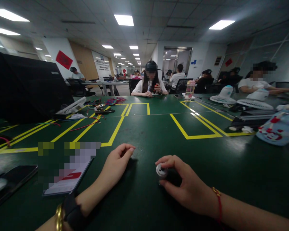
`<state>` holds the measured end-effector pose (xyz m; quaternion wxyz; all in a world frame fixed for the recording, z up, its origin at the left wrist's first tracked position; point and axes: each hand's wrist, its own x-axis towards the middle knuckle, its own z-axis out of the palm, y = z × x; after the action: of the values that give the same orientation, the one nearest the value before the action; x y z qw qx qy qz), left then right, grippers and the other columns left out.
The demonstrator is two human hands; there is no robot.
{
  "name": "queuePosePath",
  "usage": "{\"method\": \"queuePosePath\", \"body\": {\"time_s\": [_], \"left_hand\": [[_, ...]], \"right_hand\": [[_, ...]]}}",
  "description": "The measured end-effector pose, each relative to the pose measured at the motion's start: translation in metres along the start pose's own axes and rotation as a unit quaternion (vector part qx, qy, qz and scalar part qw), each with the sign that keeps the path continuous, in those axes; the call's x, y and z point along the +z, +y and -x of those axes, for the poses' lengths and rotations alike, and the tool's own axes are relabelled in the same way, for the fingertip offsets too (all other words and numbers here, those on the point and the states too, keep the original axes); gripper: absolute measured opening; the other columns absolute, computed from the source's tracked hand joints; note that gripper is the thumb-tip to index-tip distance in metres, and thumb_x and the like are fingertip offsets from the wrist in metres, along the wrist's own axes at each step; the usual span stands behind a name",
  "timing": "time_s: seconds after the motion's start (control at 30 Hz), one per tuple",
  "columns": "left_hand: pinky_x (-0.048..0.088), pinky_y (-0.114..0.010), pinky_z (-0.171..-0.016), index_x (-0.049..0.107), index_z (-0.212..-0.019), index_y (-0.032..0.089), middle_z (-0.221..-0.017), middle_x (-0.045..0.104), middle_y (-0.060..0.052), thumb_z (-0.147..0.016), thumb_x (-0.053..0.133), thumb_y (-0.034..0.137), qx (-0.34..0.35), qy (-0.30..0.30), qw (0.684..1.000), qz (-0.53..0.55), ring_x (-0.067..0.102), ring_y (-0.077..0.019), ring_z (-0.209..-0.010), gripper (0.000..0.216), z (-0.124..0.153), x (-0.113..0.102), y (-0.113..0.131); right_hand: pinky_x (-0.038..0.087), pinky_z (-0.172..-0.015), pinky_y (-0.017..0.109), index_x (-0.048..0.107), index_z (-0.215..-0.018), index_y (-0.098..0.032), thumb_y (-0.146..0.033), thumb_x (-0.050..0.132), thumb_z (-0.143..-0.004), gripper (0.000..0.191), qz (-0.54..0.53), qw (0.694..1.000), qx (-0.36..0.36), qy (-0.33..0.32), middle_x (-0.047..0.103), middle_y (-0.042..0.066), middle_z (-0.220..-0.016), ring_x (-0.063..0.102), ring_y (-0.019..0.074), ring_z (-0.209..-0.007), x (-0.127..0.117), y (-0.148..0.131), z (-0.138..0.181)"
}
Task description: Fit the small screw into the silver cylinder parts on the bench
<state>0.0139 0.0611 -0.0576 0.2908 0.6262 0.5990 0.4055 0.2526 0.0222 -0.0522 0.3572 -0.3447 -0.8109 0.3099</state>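
Note:
Low over the green table (144,192), my right hand (186,186) curls its thumb and fingers around a small round silver-white piece (161,171) with dark spots on its face. The kind of piece is unclear, and part of it is hidden by the fingers. To its left is my left hand (119,158), thumb and fingertips pressed together; whatever they hold, if anything, is too small to make out. A phone (73,183) with a lit screen, partly blurred out, lies left of my left forearm.
Yellow tape (203,137) marks the tabletop. Wires (115,101) and small parts lie back left, beside a large black case (26,86). A bottle (189,90), white fans (223,96) and a blue patterned bag (279,126) stand right. A person (137,89) sits opposite.

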Motion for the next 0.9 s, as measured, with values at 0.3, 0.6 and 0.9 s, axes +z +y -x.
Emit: {"method": "queuePosePath", "body": {"time_s": [0.3,0.6,0.9], "left_hand": [[0.043,-0.028,-0.081,0.069,-0.096,0.028,-0.098,0.059,-0.002,-0.084,0.057,0.03,0.143,-0.161,0.976,0.024,0.055,-0.0166,-0.091,0.018,0.035,0.023,0.057],[0.042,-0.029,-0.07,0.073,-0.089,0.027,-0.089,0.055,-0.001,-0.08,0.061,0.039,0.056,-0.079,0.993,0.067,0.054,-0.0164,-0.079,0.019,0.024,0.018,0.047],[0.037,-0.041,-0.081,0.072,-0.086,0.045,-0.102,0.06,0.001,-0.076,0.066,0.042,0.136,-0.167,0.961,-0.172,0.05,-0.0245,-0.096,0.013,0.029,0.033,0.026]], "right_hand": [[0.047,-0.083,0.026,0.034,-0.112,-0.024,-0.012,0.064,-0.07,0.054,-0.079,0.994,0.074,0.007,0.056,0.0,-0.103,0.056,0.0103,-0.093,0.006,0.009,0.0],[0.044,-0.067,0.023,0.047,-0.101,-0.022,-0.016,0.06,-0.069,0.036,0.045,0.997,0.064,-0.028,0.057,-0.002,-0.091,0.053,0.0088,-0.077,-0.007,0.005,-0.005],[0.046,-0.068,0.024,0.045,-0.097,-0.02,-0.019,0.06,-0.069,0.032,0.048,0.996,0.062,0.04,0.057,0.001,-0.089,0.055,0.0108,-0.077,-0.012,0.017,-0.001]]}}
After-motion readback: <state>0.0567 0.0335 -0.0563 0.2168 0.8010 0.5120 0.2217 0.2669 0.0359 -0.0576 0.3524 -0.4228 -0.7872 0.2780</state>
